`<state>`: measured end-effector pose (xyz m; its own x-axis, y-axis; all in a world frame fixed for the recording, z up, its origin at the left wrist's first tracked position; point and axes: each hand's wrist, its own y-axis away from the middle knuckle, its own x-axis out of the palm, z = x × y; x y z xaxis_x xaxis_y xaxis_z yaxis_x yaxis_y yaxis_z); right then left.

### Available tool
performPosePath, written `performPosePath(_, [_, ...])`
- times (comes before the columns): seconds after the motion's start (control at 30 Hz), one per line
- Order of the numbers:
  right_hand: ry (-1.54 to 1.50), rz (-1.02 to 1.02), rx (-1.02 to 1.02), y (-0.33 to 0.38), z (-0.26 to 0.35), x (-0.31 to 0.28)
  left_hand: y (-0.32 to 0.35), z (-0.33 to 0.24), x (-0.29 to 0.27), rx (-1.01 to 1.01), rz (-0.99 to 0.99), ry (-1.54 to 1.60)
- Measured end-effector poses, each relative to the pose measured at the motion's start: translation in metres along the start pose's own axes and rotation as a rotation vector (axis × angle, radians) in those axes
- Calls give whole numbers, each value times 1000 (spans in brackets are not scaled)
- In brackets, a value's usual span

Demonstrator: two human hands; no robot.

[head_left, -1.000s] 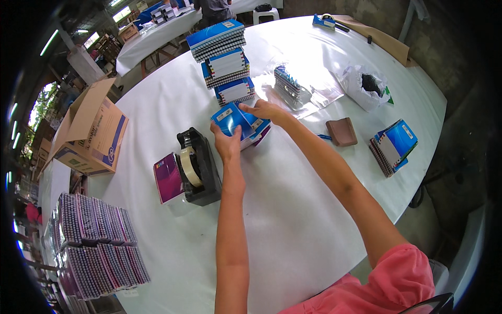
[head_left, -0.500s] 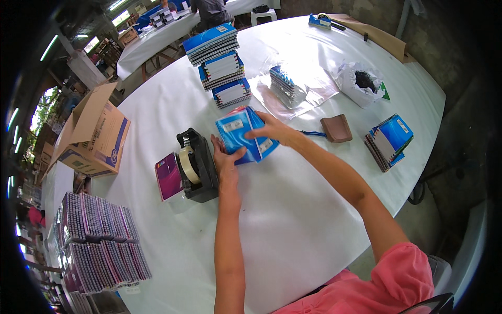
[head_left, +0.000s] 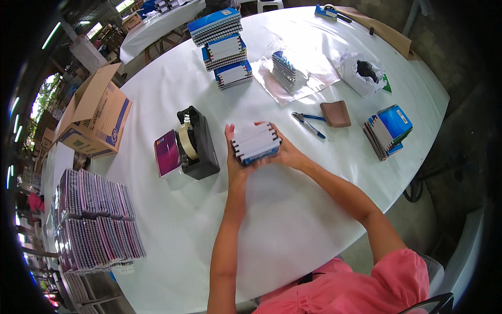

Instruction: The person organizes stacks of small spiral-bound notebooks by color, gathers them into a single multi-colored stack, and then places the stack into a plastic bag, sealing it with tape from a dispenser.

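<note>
Between my two hands is a small stack of blue spiral notebooks (head_left: 256, 142), turned so the white page edges face up. My left hand (head_left: 236, 166) is closed around the stack's left side and underside, its thumb and fingertips partly hidden. Along the right side and lower edge, my right hand (head_left: 285, 153) grips the same stack. Left of my hands stands a black tape dispenser (head_left: 205, 152) with a wide roll of tape, beside a purple notebook (head_left: 167, 153). To the right, blue-handled pliers (head_left: 309, 125) lie against a brown curved block (head_left: 335, 114).
Farther back rises a tall pile of blue notebooks (head_left: 228, 48); a wrapped notebook bundle (head_left: 284, 69) sits on clear plastic. At right are more notebooks (head_left: 391, 128) and a white bag (head_left: 360, 73). Left are an open carton (head_left: 99, 118) and stacked purple notebooks (head_left: 99, 220).
The notebooks in my hands have turned from showing their blue covers to showing page edges. My right hand has come down from the top to the side, and the pliers show more fully.
</note>
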<state>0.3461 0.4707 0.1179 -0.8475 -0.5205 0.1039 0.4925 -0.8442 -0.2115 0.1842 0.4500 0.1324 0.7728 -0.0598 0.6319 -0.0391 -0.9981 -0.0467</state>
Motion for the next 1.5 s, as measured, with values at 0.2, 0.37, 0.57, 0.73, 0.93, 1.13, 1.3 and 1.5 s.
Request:
performPosePath(0.2, [100,-16,-49,-12,-2,3,0,6,-16,423,103,-521])
performPosePath(0.37, [85,29,-1,-12,-5,-10,2,12,-9,373,41,-441])
performPosePath(0.57, [49,-7,-75,-27,3,-3,3,1,-11,307,9,-441])
performPosePath(0.73, [-31,-247,337,-79,14,-29,58,-22,-11,390,-140,-928])
performPosePath(0.93, [259,-244,398,-143,18,-51,120,-58,-64,523,-554,-943])
performPosePath(1.13, [1408,-258,505,-158,18,-57,114,-71,-115,250,-555,-1048])
performPosePath(1.3, [976,-285,-286,-117,7,5,90,-60,-109,401,-608,-1258])
performPosePath(1.5, [263,283,142,-61,-19,106,90,-28,-103,276,-529,-1062])
